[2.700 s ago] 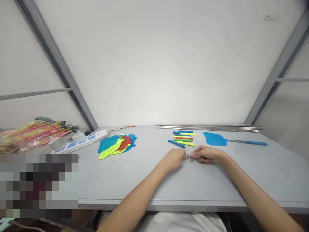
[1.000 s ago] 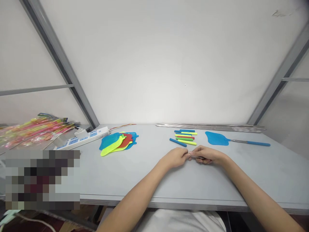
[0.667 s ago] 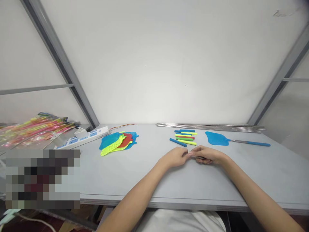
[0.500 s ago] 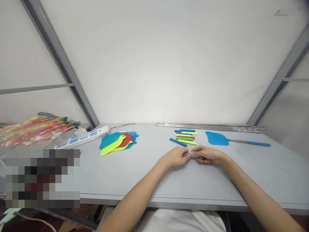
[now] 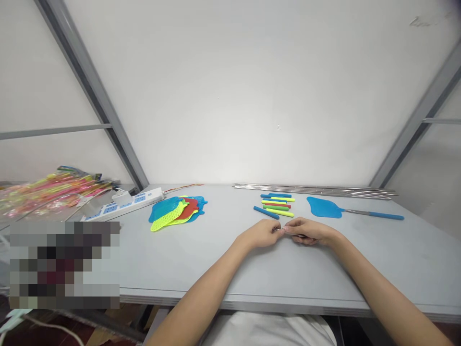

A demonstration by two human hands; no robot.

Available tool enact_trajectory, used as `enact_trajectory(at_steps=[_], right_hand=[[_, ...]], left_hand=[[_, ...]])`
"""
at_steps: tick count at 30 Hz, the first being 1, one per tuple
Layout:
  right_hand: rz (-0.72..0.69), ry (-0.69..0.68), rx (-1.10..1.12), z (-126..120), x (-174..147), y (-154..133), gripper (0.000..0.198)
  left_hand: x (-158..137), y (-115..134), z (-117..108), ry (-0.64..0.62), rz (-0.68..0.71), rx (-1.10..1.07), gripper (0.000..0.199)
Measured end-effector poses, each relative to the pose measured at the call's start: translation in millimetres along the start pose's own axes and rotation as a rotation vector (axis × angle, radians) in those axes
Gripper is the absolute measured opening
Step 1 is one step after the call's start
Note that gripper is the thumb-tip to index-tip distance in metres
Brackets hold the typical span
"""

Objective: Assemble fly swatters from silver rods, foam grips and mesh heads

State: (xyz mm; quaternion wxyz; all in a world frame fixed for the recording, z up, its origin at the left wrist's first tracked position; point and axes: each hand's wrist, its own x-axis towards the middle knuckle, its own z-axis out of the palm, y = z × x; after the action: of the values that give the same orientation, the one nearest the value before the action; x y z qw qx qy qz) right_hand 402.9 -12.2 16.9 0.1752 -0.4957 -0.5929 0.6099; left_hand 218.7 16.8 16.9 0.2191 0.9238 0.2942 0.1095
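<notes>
My left hand [image 5: 264,233] and my right hand [image 5: 305,231] meet over the middle of the table, fingertips pinched together. Between them is a thin metal rod [image 5: 297,235], mostly hidden by the fingers. Just beyond my hands lies a row of several coloured handles [image 5: 276,206] in blue, yellow, green and red, with one blue handle [image 5: 266,212] set at an angle. To the right rests a fly swatter [image 5: 324,207] with a blue head, metal shaft and blue grip. On the left, several mesh swatter heads [image 5: 169,214] are piled in blue, yellow and red.
Long metal rods [image 5: 313,190] lie along the wall at the back of the grey table [image 5: 201,271]. A white power strip [image 5: 126,205] stands at the left, near a heap of plastic-wrapped coloured items [image 5: 50,191]. Pixelation covers the area at lower left.
My fingertips have drawn slightly closer together, so less of the metal rod shows between them. The things on the table stay where they were.
</notes>
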Motion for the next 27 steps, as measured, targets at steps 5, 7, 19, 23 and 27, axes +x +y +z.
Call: enact_trajectory(at_steps=[5,7,19,23,27], right_hand=[[-0.008,-0.002,-0.001,0.8,-0.7,-0.3,0.031],[-0.006,-0.002,-0.003,1.0,-1.0,-0.7,0.031],[0.009,0.023,-0.002,3.2,-2.7,-4.1,0.035],[0.005,0.028,-0.010,3.1,-2.3,-3.7,0.036],[-0.007,0.023,-0.009,1.9,-0.8,-1.4,0.035]], left_hand=[[0.0,-1.3,0.7,0.003,0.011,-0.008,0.039],[0.1,-1.7,0.8,-0.001,0.010,-0.013,0.039],[0.1,-2.3,0.8,-0.011,-0.005,-0.042,0.038],[-0.2,-1.2,0.4,-0.016,-0.022,-0.038,0.038],[-0.4,-0.9,0.1,-0.006,-0.017,-0.034,0.039]])
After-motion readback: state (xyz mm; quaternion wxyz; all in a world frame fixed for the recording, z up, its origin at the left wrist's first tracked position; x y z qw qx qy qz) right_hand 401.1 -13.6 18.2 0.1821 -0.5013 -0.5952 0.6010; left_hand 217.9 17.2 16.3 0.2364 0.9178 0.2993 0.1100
